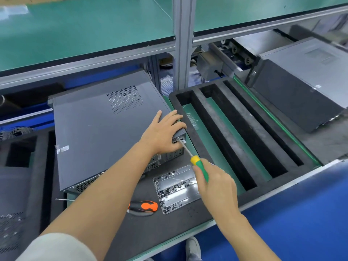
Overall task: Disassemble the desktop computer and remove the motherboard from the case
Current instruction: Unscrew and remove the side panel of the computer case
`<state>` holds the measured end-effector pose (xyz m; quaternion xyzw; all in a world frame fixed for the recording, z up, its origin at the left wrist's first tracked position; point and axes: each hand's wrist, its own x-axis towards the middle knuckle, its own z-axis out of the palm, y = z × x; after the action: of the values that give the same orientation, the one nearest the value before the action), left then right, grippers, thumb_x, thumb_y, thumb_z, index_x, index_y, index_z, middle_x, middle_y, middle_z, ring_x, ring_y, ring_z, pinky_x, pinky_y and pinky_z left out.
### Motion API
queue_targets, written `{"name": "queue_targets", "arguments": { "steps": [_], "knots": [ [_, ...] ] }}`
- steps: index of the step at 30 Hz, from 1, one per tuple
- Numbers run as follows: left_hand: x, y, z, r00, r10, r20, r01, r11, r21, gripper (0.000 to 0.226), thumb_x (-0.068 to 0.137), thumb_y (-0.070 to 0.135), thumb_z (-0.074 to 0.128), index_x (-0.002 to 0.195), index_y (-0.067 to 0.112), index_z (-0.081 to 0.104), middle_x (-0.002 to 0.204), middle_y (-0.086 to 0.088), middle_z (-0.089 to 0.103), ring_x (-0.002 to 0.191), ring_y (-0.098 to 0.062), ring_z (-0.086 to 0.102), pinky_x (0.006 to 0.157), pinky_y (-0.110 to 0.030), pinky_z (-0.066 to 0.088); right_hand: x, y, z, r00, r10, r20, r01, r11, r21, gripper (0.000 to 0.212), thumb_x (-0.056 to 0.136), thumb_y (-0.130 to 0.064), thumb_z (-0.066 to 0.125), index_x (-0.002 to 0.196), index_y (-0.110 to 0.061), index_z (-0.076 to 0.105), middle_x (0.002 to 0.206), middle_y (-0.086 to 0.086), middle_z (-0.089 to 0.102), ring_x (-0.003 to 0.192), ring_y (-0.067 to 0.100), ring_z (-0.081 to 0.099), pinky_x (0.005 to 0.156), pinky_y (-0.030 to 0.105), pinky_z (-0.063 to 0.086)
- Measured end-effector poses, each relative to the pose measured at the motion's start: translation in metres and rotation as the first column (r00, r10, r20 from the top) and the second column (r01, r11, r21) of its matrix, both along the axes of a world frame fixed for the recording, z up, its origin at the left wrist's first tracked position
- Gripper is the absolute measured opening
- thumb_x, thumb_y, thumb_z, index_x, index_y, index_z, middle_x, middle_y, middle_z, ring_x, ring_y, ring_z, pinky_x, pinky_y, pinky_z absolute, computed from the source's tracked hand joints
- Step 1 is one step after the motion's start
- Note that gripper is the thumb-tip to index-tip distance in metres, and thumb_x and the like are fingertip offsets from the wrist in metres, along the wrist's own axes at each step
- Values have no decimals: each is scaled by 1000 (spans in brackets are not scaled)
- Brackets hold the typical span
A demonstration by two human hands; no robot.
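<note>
A grey desktop computer case (98, 129) lies flat on the black foam mat, side panel up, with a perforated vent near its far edge. My left hand (163, 131) rests on the case's near right corner, fingers curled over the edge. My right hand (214, 185) grips a screwdriver (199, 166) with a yellow and green handle. Its metal tip touches a screw on the rear panel at that corner. The motherboard is hidden inside the closed case.
A metal tray (177, 187) with several loose screws lies by the case. An orange and black screwdriver (145, 207) lies in front of it. A black foam rack (237, 132) with long slots sits to the right. Another case (301, 95) stands further right.
</note>
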<state>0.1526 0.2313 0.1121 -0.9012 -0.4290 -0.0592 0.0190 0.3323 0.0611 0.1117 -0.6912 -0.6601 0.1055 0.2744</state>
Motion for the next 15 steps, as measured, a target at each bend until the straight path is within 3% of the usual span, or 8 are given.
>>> {"name": "queue_targets", "arguments": {
  "steps": [1, 3, 5, 7, 9, 11, 13, 15],
  "knots": [
    [0, 0, 0, 1000, -1, 3, 1, 1000, -3, 55, 80, 56, 55, 130, 32, 49, 153, 3, 34, 150, -18, 13, 118, -57, 9, -1, -2, -3, 997, 22, 80, -29, 996, 86, 25, 95, -40, 57, 103, -21, 71, 61, -2, 54, 50, 17, 47, 44, 32, 45],
    [0, 0, 0, 1000, -1, 28, 2, 1000, -6, 58, 79, 55, 56, 131, 31, 49, 153, 3, 35, 149, -18, 14, 119, -56, 9, -4, -3, -3, 962, -43, -269, 37, 999, -28, 22, 94, -40, 60, 109, -29, 72, 71, -3, 63, 60, 15, 56, 54, 28, 51],
    [-1, -2, 1, 997, 2, 72, -2, 1000, -3, 63, 77, 54, 58, 134, 29, 49, 153, 2, 36, 149, -18, 17, 119, -55, 10, -4, -1, 4, 492, -318, -810, 0, 931, -366, 22, 93, -35, 59, 105, -27, 75, 80, -1, 67, 62, 12, 56, 56, 22, 49],
    [-2, -6, 4, 993, 6, 120, -9, 1000, 20, 68, 75, 52, 63, 136, 25, 50, 151, 1, 40, 146, -20, 25, 119, -52, 14, -2, -1, 7, -101, -517, -850, -184, 849, -495, 27, 90, -23, 60, 108, -8, 73, 81, 10, 63, 59, 13, 51, 49, 22, 44],
    [-2, -11, 9, 989, -7, 145, -4, 997, 72, 69, 72, 50, 68, 132, 21, 54, 144, -2, 47, 137, -25, 38, 116, -51, 23, 0, -3, 6, -348, -525, -777, -238, 851, -468, 32, 91, -18, 61, 114, 2, 68, 84, 15, 61, 62, 13, 52, 50, 21, 44],
    [-1, -24, 11, 968, -36, 248, -4, 988, 157, 62, 69, 43, 74, 123, 15, 60, 129, -6, 55, 120, -31, 48, 105, -49, 34, 1, -7, 5, -257, -472, -843, -187, 881, -435, 25, 94, -18, 61, 112, -5, 72, 91, 14, 65, 71, 14, 59, 58, 23, 49],
    [4, -51, 4, 891, -35, 454, -81, 969, 234, 44, 69, 25, 75, 108, 13, 60, 111, -6, 58, 103, -29, 50, 88, -41, 40, -2, -12, 3, 167, -364, -916, -47, 925, -376, 18, 95, -22, 62, 109, -23, 74, 99, 2, 72, 83, 11, 66, 72, 26, 52],
    [17, -89, -9, 696, 108, 710, -232, 969, 80, 26, 74, 11, 70, 96, 14, 56, 94, -2, 55, 88, -19, 51, 78, -28, 40, -3, -15, 1, 588, -223, -778, 85, 973, -215, 22, 92, -21, 66, 106, -36, 71, 101, -10, 70, 91, 5, 67, 81, 18, 49]
  ]
}}
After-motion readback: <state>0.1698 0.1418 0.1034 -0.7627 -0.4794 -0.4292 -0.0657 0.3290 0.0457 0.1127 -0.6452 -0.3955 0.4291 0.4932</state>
